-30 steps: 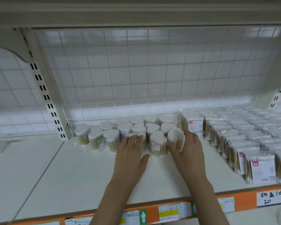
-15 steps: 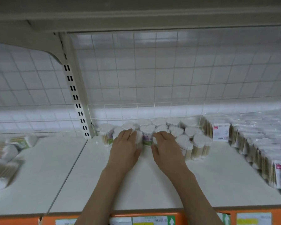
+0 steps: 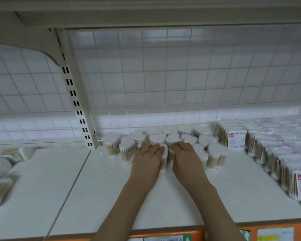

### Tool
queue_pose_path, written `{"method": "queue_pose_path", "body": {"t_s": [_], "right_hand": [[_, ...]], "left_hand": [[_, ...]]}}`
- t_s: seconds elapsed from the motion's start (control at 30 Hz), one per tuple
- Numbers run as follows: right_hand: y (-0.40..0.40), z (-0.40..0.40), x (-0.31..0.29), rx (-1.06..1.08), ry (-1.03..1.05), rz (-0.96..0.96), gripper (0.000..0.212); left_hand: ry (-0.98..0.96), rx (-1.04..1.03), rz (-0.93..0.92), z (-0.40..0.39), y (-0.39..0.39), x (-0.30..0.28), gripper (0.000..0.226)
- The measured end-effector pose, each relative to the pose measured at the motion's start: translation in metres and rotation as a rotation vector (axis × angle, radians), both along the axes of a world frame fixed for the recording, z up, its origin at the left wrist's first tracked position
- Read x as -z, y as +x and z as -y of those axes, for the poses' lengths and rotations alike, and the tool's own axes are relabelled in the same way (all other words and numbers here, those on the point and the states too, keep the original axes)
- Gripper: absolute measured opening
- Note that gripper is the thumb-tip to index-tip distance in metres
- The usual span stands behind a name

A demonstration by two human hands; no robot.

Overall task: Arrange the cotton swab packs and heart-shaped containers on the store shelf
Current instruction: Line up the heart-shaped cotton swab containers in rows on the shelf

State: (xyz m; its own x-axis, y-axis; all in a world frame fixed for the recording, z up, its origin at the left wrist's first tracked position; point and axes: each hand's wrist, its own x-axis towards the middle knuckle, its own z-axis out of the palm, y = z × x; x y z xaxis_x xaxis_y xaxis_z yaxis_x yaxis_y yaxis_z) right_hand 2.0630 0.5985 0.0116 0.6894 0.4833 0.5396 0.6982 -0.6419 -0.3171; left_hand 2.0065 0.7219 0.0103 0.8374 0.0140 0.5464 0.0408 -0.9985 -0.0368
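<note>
Several clear heart-shaped containers (image 3: 170, 134) full of cotton swabs stand clustered at the back of the white shelf (image 3: 101, 197). One front container (image 3: 165, 160) stands between my two hands. My left hand (image 3: 146, 160) lies against its left side with fingers stretched forward. My right hand (image 3: 184, 156) grips its right side, fingers curled over the top. Flat cotton swab packs (image 3: 236, 139) with red-marked labels stand in rows to the right.
More swab packs (image 3: 285, 164) fill the shelf's right end up to the front edge. Blurred swab containers (image 3: 2, 169) lie on the neighbouring shelf at far left. A slotted upright (image 3: 73, 94) and wire grid back the shelf. Orange price rail (image 3: 215, 232) runs along the front.
The view has swung left over the last second. Both hands moved from the right front containers to the middle one, closing in on it from each side.
</note>
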Motion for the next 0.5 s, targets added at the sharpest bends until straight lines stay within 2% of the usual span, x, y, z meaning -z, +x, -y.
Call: {"method": "queue_pose_path", "body": {"t_s": [0.17, 0.27, 0.4, 0.5], "right_hand": [[-0.006, -0.014, -0.008, -0.013, 0.068, -0.006, 0.027], [-0.009, -0.032, -0.014, -0.047, 0.084, -0.025, 0.027], [-0.012, -0.061, -0.018, -0.114, 0.047, -0.039, 0.021], [-0.019, -0.082, -0.026, -0.161, 0.012, -0.068, 0.030]], "left_hand": [[-0.080, 0.037, -0.065, -0.009, -0.010, -0.006, 0.062], [-0.071, 0.006, -0.086, -0.031, -0.023, -0.014, 0.060], [-0.056, -0.118, -0.090, -0.071, -0.042, -0.020, 0.059], [-0.071, -0.196, -0.109, -0.100, -0.060, -0.025, 0.057]]}}
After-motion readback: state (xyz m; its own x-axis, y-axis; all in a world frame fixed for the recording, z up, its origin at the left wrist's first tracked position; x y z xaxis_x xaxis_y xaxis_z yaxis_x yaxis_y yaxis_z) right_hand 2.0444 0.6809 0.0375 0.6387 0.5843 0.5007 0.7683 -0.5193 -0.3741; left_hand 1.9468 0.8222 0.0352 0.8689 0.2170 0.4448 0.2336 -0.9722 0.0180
